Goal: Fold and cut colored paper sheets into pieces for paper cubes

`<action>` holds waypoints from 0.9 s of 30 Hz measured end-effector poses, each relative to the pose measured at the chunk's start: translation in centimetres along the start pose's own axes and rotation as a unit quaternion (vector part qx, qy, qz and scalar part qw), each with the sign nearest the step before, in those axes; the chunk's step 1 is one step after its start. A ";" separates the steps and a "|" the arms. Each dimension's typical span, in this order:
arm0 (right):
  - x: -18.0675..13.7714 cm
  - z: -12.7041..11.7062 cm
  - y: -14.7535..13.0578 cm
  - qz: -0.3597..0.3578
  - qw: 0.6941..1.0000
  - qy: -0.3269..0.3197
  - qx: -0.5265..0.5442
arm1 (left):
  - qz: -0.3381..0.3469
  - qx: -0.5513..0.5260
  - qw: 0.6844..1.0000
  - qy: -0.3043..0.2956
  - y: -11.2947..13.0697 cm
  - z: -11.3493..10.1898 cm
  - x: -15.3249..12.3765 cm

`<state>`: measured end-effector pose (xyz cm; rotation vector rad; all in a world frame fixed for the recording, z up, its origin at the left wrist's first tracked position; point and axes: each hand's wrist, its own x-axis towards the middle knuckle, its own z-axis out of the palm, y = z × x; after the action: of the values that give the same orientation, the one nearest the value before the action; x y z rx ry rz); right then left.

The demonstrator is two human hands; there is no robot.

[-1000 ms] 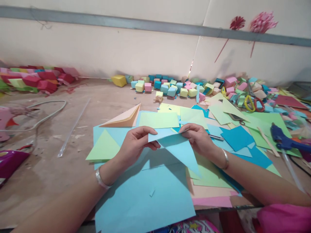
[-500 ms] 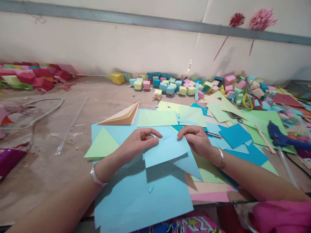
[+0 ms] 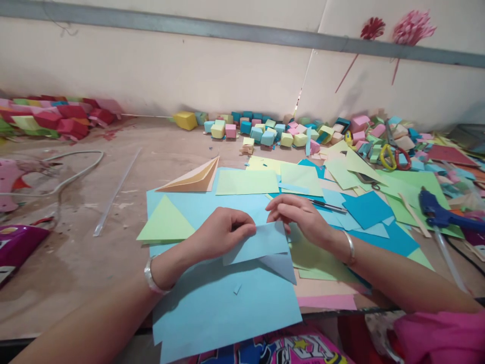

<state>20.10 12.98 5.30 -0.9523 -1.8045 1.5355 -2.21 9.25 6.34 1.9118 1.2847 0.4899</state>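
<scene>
A folded light blue paper (image 3: 261, 241) hangs just above larger light blue sheets, a pointed flap showing under its right side. My left hand (image 3: 231, 230) pinches its upper left edge between thumb and fingers. At the top right corner, my right hand (image 3: 293, 215) has loosely curved fingers, apart from one another; some fingertips are behind the paper, so contact is unclear. Below lies a large light blue sheet (image 3: 227, 308) with a tiny blue scrap (image 3: 237, 289) on it. A folded green triangle (image 3: 164, 222) rests left of my left hand.
Behind are a folded peach paper (image 3: 193, 177) and a green sheet (image 3: 246, 183). A pen (image 3: 328, 205), blue squares (image 3: 369, 210), scissors (image 3: 388, 155) and a blue glue gun (image 3: 435, 210) lie right. Small paper cubes (image 3: 255, 134) line the wall. A glue stick (image 3: 117, 192) lies left.
My right hand has loosened from the paper's corner and its fingers have opened. My left hand has closed more firmly on the upper edge, and the paper has tipped and shifted slightly left.
</scene>
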 end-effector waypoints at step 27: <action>0.6 -3.1 -1.5 0.038 0.983 0.124 -0.133 | -0.043 -0.068 0.956 0.284 -1.8 -4.1 1.4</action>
<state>22.02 15.14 7.32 -1.2918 -1.8361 1.1744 -5.53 12.44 7.41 1.6455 1.6311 1.1091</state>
